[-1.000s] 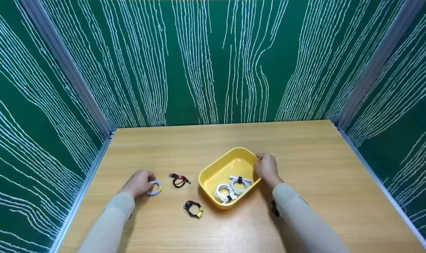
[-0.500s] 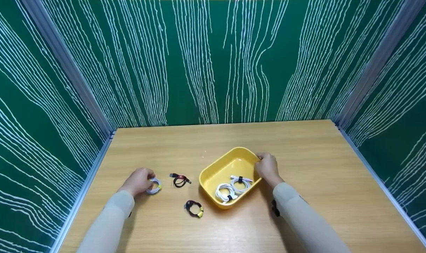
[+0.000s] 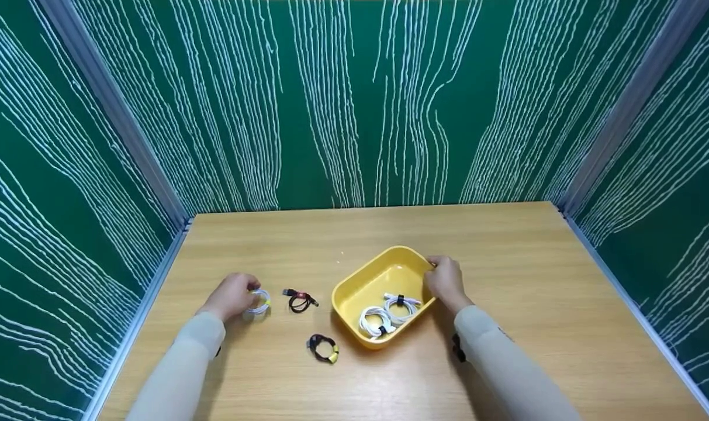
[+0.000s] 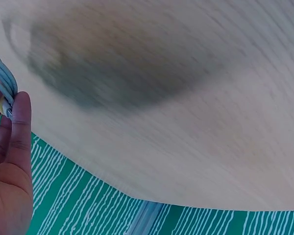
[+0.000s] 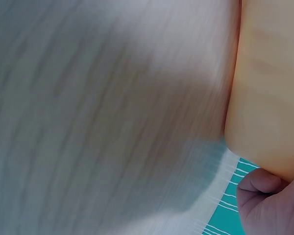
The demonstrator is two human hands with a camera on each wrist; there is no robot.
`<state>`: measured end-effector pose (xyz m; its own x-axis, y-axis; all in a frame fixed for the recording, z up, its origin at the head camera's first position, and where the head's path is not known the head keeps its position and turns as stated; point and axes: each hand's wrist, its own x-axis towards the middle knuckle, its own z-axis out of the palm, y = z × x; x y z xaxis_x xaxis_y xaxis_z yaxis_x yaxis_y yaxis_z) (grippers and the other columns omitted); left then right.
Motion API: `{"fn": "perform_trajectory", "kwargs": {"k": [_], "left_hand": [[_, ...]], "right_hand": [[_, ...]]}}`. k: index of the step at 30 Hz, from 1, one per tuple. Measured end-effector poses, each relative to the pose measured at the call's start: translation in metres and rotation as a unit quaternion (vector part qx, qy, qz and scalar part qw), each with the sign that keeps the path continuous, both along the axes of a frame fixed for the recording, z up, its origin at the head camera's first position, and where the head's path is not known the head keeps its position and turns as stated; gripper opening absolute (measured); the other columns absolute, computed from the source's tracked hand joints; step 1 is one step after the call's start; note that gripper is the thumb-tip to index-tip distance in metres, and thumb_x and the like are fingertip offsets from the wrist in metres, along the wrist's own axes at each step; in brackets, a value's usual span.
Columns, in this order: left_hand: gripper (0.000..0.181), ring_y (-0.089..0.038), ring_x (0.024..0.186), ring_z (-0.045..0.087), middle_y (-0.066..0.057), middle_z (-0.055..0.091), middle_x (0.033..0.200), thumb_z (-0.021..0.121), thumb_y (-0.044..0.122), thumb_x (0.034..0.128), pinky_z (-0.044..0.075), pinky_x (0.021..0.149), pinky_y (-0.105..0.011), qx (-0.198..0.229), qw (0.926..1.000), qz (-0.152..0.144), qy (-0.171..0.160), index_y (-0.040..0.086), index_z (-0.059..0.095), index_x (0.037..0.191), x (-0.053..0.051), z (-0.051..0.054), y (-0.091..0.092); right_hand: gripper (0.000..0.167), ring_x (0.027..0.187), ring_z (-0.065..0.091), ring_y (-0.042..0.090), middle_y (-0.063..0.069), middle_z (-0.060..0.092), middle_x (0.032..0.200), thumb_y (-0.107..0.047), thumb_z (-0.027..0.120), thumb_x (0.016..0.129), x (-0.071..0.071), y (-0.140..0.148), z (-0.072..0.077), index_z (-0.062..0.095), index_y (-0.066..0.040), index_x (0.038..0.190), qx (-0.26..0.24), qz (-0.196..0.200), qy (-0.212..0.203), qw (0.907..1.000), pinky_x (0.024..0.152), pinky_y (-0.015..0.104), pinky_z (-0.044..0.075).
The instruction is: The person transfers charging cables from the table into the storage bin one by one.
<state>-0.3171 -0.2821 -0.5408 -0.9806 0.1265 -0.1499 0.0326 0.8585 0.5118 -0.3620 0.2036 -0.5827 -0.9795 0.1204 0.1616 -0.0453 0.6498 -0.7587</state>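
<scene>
My left hand (image 3: 232, 296) pinches a coiled pale blue-white cable (image 3: 262, 300) with a yellow tie, at the left of the table. In the left wrist view the coil (image 4: 4, 76) sits between thumb and fingers of the hand (image 4: 12, 161), and a shadow lies on the table below. My right hand (image 3: 446, 282) grips the right rim of a yellow bin (image 3: 363, 278). Two white coiled cables, one (image 3: 376, 322) nearer and one (image 3: 402, 308) farther right, lie in the bin. The right wrist view shows that hand (image 5: 274, 205) curled at the bin's corner (image 5: 269, 112).
Between my left hand and the bin lie a dark coiled cable with a red tie (image 3: 299, 300) and, nearer me, a black coiled cable with a yellow tie (image 3: 323, 349). Green, white-streaked panels stand around the wooden table (image 3: 260, 245).
My left hand has risen slightly and moved a little away from me, with the pale coil in its fingers. The right hand and the bin have stayed in place.
</scene>
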Motion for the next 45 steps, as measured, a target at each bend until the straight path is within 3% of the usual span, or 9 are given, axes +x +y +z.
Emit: {"fn": "perform_trajectory", "kwargs": {"k": [7,10,14,17,22,29,34,45], "left_hand": [[0.035,-0.041,0.128,0.066,-0.022,0.073,0.132,0.070,0.003,0.0949,0.050,0.114,-0.060,0.012,0.9999,0.001,-0.003,-0.004,0.074,0.129,-0.001,0.005,0.002],[0.034,-0.042,0.130,0.065,-0.023,0.072,0.134,0.069,0.000,0.0966,0.050,0.115,-0.061,0.015,0.9999,0.006,-0.002,-0.004,0.073,0.130,-0.002,0.009,0.006],[0.032,-0.042,0.131,0.065,-0.024,0.072,0.135,0.067,0.000,0.0998,0.050,0.115,-0.061,0.016,0.9998,0.007,0.002,-0.005,0.072,0.131,-0.002,0.015,0.012],[0.033,-0.042,0.133,0.064,-0.023,0.071,0.137,0.067,0.000,0.1016,0.049,0.116,-0.060,0.021,0.9997,0.010,-0.001,-0.005,0.071,0.134,-0.002,0.018,0.016],[0.034,-0.041,0.134,0.064,-0.022,0.070,0.139,0.067,0.001,0.1022,0.050,0.117,-0.059,0.023,0.9997,0.011,0.002,-0.004,0.070,0.136,0.000,0.021,0.021],[0.031,-0.040,0.131,0.065,-0.021,0.072,0.136,0.068,0.001,0.1020,0.051,0.115,-0.058,0.017,0.9996,-0.001,0.021,-0.003,0.072,0.133,0.001,0.024,0.027],[0.030,-0.041,0.129,0.067,-0.023,0.073,0.133,0.069,0.001,0.1000,0.052,0.114,-0.058,0.019,0.9986,-0.025,0.043,-0.005,0.074,0.129,0.002,0.026,0.032],[0.030,-0.037,0.126,0.068,-0.021,0.074,0.133,0.071,0.001,0.1002,0.055,0.111,-0.056,0.036,0.9979,-0.028,0.046,-0.004,0.075,0.129,0.001,0.034,0.045]], "right_hand": [[0.050,0.094,0.071,0.034,0.025,0.079,0.116,0.011,0.050,0.078,-0.001,0.001,-0.003,0.081,0.004,0.117,0.003,-0.003,0.003,1.0000,0.079,0.040,0.058],[0.048,0.083,0.065,0.030,0.022,0.080,0.104,0.011,0.050,0.078,-0.002,0.001,-0.002,0.082,0.003,0.112,0.002,0.001,0.008,1.0000,0.069,0.034,0.052],[0.046,0.078,0.062,0.028,0.020,0.080,0.100,0.011,0.050,0.078,-0.002,0.001,-0.002,0.083,0.002,0.109,0.001,0.005,0.012,0.9999,0.065,0.029,0.045],[0.044,0.079,0.063,0.028,0.022,0.080,0.103,0.011,0.051,0.079,-0.002,0.001,-0.002,0.083,0.003,0.107,0.004,0.008,0.013,0.9999,0.066,0.029,0.046],[0.038,0.076,0.058,0.028,0.020,0.076,0.092,0.012,0.052,0.078,-0.001,0.001,-0.001,0.081,0.004,0.100,0.007,0.009,0.023,0.9997,0.064,0.030,0.043],[0.044,0.085,0.065,0.030,0.022,0.080,0.107,0.011,0.052,0.078,-0.001,0.001,0.000,0.083,0.002,0.107,0.007,0.002,0.021,0.9998,0.072,0.035,0.052],[0.046,0.084,0.066,0.031,0.022,0.081,0.106,0.010,0.050,0.076,0.000,0.002,0.000,0.084,0.000,0.105,0.019,0.003,0.026,0.9995,0.072,0.039,0.053],[0.046,0.089,0.069,0.033,0.023,0.081,0.110,0.010,0.049,0.077,-0.001,0.000,0.002,0.084,0.001,0.105,0.013,0.003,0.027,0.9996,0.075,0.040,0.055]]}}
